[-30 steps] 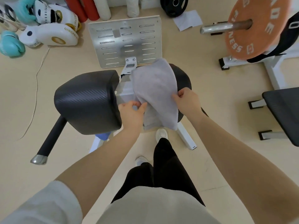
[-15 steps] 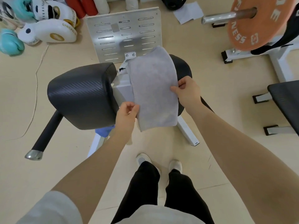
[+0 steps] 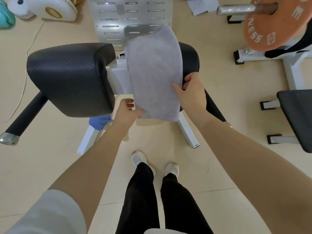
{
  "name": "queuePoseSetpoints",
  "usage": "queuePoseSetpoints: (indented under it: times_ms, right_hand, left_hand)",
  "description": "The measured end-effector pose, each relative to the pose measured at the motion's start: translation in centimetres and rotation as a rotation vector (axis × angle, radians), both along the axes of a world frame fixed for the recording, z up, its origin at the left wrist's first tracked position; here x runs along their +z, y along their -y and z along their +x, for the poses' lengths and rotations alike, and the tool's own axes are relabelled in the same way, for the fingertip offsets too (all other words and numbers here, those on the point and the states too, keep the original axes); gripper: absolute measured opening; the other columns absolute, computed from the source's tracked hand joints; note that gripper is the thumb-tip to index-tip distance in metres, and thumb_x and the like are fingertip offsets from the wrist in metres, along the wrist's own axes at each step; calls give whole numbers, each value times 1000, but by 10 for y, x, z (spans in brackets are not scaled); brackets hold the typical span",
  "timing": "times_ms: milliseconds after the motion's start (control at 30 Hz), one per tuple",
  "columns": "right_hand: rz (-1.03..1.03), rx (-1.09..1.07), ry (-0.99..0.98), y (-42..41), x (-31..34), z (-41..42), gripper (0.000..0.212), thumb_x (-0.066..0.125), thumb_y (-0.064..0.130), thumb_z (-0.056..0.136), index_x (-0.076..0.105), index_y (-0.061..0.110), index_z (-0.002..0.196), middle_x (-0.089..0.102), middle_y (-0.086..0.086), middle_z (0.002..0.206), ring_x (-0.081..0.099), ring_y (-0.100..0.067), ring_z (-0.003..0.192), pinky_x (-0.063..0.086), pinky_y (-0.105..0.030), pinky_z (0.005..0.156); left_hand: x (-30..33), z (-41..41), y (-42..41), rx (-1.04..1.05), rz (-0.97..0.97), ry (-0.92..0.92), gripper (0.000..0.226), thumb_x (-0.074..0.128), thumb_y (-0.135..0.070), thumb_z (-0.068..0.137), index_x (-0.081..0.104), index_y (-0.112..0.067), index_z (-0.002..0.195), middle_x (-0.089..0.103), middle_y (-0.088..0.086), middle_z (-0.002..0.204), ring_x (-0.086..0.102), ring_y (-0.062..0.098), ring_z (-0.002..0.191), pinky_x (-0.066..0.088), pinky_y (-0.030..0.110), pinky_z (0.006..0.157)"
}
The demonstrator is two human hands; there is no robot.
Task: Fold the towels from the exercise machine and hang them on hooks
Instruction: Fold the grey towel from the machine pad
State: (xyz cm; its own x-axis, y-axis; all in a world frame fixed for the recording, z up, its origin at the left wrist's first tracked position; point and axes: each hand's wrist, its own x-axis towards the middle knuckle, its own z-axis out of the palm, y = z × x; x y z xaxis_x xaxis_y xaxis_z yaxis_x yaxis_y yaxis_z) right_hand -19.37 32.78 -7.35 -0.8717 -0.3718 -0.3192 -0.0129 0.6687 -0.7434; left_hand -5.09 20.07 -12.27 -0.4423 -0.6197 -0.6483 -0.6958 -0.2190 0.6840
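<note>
A grey towel (image 3: 154,71), folded into a long panel, is held up in front of the exercise machine's two black pads (image 3: 69,78). My left hand (image 3: 128,110) pinches its lower left corner, thumb on the front. My right hand (image 3: 190,92) grips its right edge about halfway up, thumb on the front and fingers curled behind. A blue cloth (image 3: 99,121) shows under the left pad, by the white frame (image 3: 118,80). No hooks are in view.
A slotted metal footplate (image 3: 118,17) lies beyond the machine. An orange weight plate on a bar (image 3: 273,26) is at the upper right, a black bench (image 3: 297,115) at the right, boxing gloves (image 3: 50,9) at the upper left. My feet stand on the beige floor.
The towel has been lifted off the right pad and drawn flat toward me. My left hand dropped to the lower corner, and my right hand slid along the right edge.
</note>
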Motion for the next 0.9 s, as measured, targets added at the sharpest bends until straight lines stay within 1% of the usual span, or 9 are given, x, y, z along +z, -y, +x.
queuePoseSetpoints:
  times_ms: [100, 233, 300, 367, 500, 600, 733, 833, 900]
  right_hand:
    - [106, 15, 196, -10, -15, 8, 32, 60, 42, 83, 41, 18, 72, 41, 6, 64, 41, -14, 58, 33, -26, 54]
    - [84, 60, 365, -13, -26, 22, 25, 60, 34, 87, 51, 17, 72, 50, 3, 68, 48, -19, 72, 41, -28, 66]
    - [-50, 13, 454, -16, -27, 24, 15, 60, 28, 89, 61, 13, 88, 64, -3, 87, 57, -21, 83, 47, -27, 69]
    - [-170, 7, 585, -23, -29, 23, 28, 59, 24, 90, 61, 7, 113, 66, -9, 112, 63, -24, 101, 53, -34, 86]
    - [-370, 129, 842, -35, -27, 24, 39, 54, 14, 92, 49, 3, 129, 60, -9, 126, 61, -21, 111, 51, -33, 95]
    - [-322, 32, 748, -45, -19, 24, 35, 58, 12, 90, 46, 7, 122, 58, -10, 126, 63, -16, 98, 54, -31, 86]
    - [-229, 118, 528, -62, -1, 23, 64, 63, 10, 86, 25, 24, 135, 64, -3, 101, 65, -17, 90, 57, -31, 79]
    - [-237, 360, 452, -72, 29, 22, 46, 56, 4, 89, 40, 29, 124, 64, -4, 101, 65, -20, 89, 57, -30, 74]
    - [-190, 445, 504, -76, 52, 17, 25, 50, 6, 93, 56, 21, 112, 58, -7, 105, 60, -21, 88, 55, -29, 70]
  left_hand:
    - [2, -8, -8, 43, 72, -144, 48, 69, -35, 75, 58, -9, 114, 66, 9, 108, 63, 24, 97, 49, 29, 78]
    - [-3, -14, -24, 135, 43, -1, 51, 56, -42, 88, 47, -5, 123, 59, 10, 114, 57, 28, 104, 40, 30, 76]
    - [-4, -17, -31, 179, 70, 53, 54, 55, -42, 89, 42, -5, 126, 56, 11, 116, 55, 29, 105, 37, 30, 74]
    - [-3, -17, -31, 223, 77, 52, 59, 59, -42, 87, 40, -6, 130, 55, 11, 122, 53, 27, 104, 39, 31, 78]
    - [-3, -9, -33, 321, 178, -116, 62, 67, -34, 83, 38, -11, 133, 55, 6, 122, 58, 20, 97, 52, 34, 86]
    - [4, 3, -41, 316, 226, -200, 57, 67, -32, 81, 39, -19, 130, 56, 1, 120, 58, 17, 101, 51, 35, 89]
    - [28, 21, -52, 250, 276, -362, 55, 59, -20, 89, 32, -39, 133, 50, -8, 126, 53, 18, 113, 50, 38, 93]
    - [57, 30, -62, 180, 277, -442, 63, 53, -14, 92, 26, -47, 138, 47, -18, 125, 52, 8, 108, 51, 24, 76]
    - [73, 33, -64, 120, 261, -449, 64, 51, -10, 93, 28, -48, 139, 47, -21, 126, 51, 10, 112, 49, 22, 80]
